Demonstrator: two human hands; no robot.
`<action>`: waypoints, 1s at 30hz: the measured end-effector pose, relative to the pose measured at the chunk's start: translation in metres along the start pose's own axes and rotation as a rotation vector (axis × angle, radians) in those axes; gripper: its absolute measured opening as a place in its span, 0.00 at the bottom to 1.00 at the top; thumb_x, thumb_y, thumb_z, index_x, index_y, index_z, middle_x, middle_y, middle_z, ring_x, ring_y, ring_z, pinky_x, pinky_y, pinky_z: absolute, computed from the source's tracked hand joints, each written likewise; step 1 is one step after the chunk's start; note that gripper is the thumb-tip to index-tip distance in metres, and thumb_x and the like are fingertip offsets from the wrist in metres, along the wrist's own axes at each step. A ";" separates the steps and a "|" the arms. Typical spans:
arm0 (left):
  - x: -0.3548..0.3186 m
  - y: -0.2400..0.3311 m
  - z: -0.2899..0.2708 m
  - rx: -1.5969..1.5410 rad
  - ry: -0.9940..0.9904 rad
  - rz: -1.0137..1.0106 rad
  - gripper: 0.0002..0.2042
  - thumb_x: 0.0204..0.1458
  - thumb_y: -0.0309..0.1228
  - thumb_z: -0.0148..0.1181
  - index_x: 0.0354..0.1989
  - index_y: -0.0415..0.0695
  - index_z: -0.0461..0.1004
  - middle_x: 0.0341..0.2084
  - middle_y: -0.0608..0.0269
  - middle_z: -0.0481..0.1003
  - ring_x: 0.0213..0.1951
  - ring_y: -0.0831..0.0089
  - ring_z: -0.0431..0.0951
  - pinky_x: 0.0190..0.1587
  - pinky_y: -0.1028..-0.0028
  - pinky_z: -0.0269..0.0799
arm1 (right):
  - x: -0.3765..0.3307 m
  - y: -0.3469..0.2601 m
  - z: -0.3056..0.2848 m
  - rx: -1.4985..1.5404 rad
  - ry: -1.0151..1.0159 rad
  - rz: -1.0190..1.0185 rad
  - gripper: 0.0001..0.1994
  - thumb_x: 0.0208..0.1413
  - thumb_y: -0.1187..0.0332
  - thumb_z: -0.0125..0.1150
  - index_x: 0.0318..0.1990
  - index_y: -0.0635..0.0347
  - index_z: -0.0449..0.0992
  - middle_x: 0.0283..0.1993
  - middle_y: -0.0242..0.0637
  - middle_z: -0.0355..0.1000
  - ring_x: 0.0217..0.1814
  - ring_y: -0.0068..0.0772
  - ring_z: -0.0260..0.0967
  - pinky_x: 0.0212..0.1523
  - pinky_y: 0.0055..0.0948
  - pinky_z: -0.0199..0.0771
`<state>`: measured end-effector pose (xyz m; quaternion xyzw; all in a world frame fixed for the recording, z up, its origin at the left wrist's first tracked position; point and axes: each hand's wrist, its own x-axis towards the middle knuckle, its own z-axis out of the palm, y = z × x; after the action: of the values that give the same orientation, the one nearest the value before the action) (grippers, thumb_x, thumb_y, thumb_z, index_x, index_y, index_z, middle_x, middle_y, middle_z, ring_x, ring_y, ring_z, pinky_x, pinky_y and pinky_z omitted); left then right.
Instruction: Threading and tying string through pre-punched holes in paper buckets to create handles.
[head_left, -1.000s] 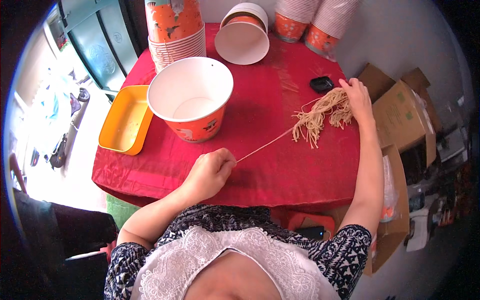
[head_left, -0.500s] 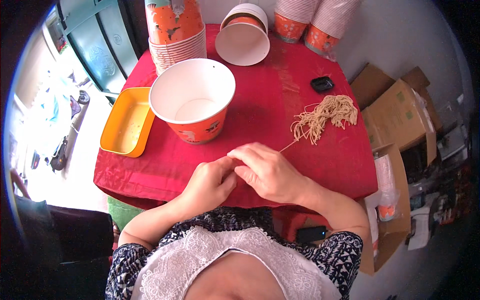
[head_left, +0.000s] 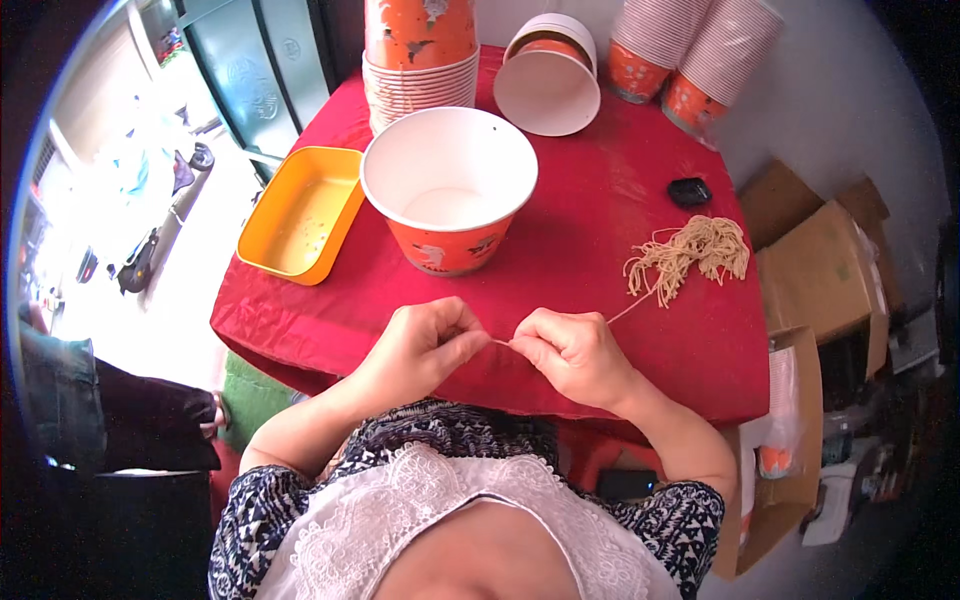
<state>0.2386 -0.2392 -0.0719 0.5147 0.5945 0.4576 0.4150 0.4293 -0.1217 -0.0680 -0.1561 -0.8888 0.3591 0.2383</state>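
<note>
Hands point(head_left: 573, 358) near front tablecloth edge point(head_left: 535, 402).

no readable words, no legible labels or brands, no numbers or signs discernible

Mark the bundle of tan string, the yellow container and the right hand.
Bundle of tan string point(head_left: 692, 246), head view, middle of its tangled strands.
Yellow container point(head_left: 298, 208), head view, bare inner floor.
Right hand point(head_left: 573, 352), head view, back of the hand.

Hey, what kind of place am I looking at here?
Probably a small home or shop work corner: the stacked paper buckets, a bundle of string and the open cardboard boxes suggest it.
</note>
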 end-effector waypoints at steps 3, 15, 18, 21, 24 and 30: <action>0.001 0.000 -0.002 -0.022 0.046 -0.018 0.06 0.57 0.26 0.59 0.31 0.35 0.73 0.16 0.70 0.69 0.21 0.86 0.66 0.23 0.79 0.64 | 0.000 0.002 0.006 0.039 -0.055 0.068 0.05 0.57 0.70 0.61 0.36 0.62 0.75 0.28 0.46 0.75 0.31 0.46 0.77 0.29 0.37 0.74; 0.004 0.006 -0.015 0.204 0.006 0.101 0.10 0.57 0.29 0.60 0.29 0.35 0.72 0.16 0.59 0.73 0.20 0.74 0.74 0.24 0.71 0.69 | 0.010 -0.006 0.028 0.686 -0.095 0.272 0.06 0.65 0.70 0.54 0.40 0.63 0.73 0.29 0.21 0.67 0.28 0.10 0.59 0.27 0.16 0.60; 0.003 0.002 -0.020 0.098 -0.040 0.038 0.11 0.57 0.30 0.61 0.29 0.35 0.72 0.15 0.58 0.72 0.18 0.74 0.72 0.23 0.70 0.68 | 0.013 -0.009 0.030 0.671 -0.077 0.254 0.04 0.63 0.72 0.56 0.38 0.64 0.73 0.28 0.20 0.66 0.28 0.08 0.57 0.26 0.15 0.59; 0.004 0.002 -0.020 0.127 0.011 0.097 0.12 0.57 0.32 0.62 0.27 0.35 0.71 0.14 0.56 0.70 0.17 0.74 0.70 0.22 0.69 0.66 | 0.017 -0.009 0.036 0.726 -0.061 0.256 0.03 0.63 0.74 0.56 0.38 0.64 0.74 0.29 0.19 0.67 0.30 0.08 0.59 0.28 0.14 0.61; 0.005 0.002 -0.020 0.220 0.074 0.198 0.16 0.56 0.34 0.63 0.23 0.36 0.68 0.13 0.52 0.67 0.15 0.64 0.69 0.19 0.66 0.63 | 0.021 -0.011 0.040 0.747 -0.033 0.230 0.03 0.63 0.75 0.55 0.40 0.65 0.75 0.30 0.19 0.68 0.31 0.07 0.60 0.29 0.14 0.63; 0.007 -0.010 -0.020 0.388 0.232 0.362 0.22 0.55 0.36 0.64 0.16 0.39 0.62 0.11 0.47 0.61 0.15 0.48 0.65 0.16 0.61 0.58 | 0.027 -0.016 0.039 0.705 -0.068 0.212 0.04 0.63 0.75 0.56 0.41 0.65 0.76 0.31 0.19 0.69 0.32 0.07 0.61 0.31 0.14 0.65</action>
<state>0.2156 -0.2348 -0.0772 0.6265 0.6128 0.4578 0.1497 0.3843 -0.1425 -0.0724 -0.1434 -0.6967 0.6710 0.2093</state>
